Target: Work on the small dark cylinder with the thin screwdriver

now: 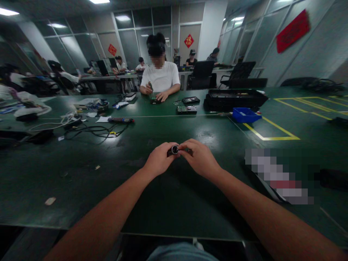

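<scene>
My left hand [158, 158] is wrapped round a dark tube [174, 149], whose round, silver-rimmed end faces me. Fingers of my right hand [202, 158] are pinched together right at the tube's rim. Part of a small dark piece [189, 151] shows between those fingers; it is too small and dim to name. Both hands are close together, just above the green tabletop [174, 203]. Whether the small piece touches the tube, I cannot tell.
Across the table a person [160, 78] works on a small device. Hard drives [187, 109], a black tray [235, 98] and a blue bin [246, 115] lie ahead. Black cables [95, 131] and an electric screwdriver-like tool [121, 120] are left; a blurred-out object [274, 177] is right.
</scene>
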A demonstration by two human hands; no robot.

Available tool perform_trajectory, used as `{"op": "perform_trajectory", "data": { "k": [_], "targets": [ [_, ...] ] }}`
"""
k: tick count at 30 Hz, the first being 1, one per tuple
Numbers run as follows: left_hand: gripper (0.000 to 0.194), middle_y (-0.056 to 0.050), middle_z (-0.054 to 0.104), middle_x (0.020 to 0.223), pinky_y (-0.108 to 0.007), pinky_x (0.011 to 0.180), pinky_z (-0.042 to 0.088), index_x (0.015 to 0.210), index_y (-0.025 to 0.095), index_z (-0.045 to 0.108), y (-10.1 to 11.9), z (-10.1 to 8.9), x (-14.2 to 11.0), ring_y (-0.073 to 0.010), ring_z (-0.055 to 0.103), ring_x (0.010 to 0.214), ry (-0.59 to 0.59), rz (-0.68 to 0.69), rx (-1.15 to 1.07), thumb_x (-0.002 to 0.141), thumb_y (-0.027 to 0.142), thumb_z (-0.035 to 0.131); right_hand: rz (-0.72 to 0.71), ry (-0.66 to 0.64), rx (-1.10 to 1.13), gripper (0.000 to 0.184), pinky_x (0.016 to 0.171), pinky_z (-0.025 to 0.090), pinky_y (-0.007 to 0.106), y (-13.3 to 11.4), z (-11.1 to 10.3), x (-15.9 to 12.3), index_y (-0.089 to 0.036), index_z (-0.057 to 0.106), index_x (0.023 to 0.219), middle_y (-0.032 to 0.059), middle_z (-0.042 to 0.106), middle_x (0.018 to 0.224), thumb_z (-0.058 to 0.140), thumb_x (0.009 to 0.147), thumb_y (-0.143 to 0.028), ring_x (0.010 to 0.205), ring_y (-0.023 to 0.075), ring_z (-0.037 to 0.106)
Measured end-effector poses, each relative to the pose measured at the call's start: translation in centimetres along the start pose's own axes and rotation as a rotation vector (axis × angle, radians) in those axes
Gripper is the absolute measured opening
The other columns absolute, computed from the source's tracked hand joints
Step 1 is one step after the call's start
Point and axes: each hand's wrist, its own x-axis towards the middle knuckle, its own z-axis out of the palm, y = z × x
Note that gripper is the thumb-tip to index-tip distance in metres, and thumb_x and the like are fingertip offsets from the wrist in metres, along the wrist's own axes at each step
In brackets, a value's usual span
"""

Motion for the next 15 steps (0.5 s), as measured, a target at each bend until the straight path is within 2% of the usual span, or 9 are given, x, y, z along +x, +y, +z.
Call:
{"op": "perform_trajectory", "data": {
  "k": [7,12,15],
  "targets": [
    [0.029,-0.004,0.068,0.108,-0.033,0.086,0.048,0.119,0.025,0.066,0.42,-0.12,0.03,-0.0203,0.063,0.1,-0.026,0.075,-0.051,0.09,0.023,0.063,-0.045,0.012,0.012,0.015,0.073,0.048,0.029,0.21,0.51,-0.15,-0.022,0.075,0.099,0.0036,0.066,0.096,0.066,0.089,-0.016,0.082,0.0155,0.063],
    [0.03,-0.004,0.068,0.107,-0.033,0.084,0.048,0.12,0.024,0.066,0.35,-0.06,0.11,-0.0199,0.063,0.097,-0.019,0.083,-0.068,0.09,0.026,0.065,0.038,0.108,-0.017,0.016,0.067,0.046,0.029,0.23,0.59,-0.13,-0.021,0.07,0.102,0.003,0.066,0.088,0.07,0.086,-0.024,0.076,0.0164,0.061],
    [0.03,-0.004,0.068,0.107,-0.033,0.085,0.048,0.119,0.024,0.067,0.33,-0.01,0.1,-0.0197,0.062,0.097,-0.023,0.087,-0.073,0.089,0.025,0.065,0.042,0.109,-0.029,0.014,0.066,0.045,0.029,0.22,0.58,-0.09,-0.021,0.069,0.1,0.0026,0.067,0.085,0.07,0.087,-0.026,0.075,0.0162,0.06]
  ]
}}
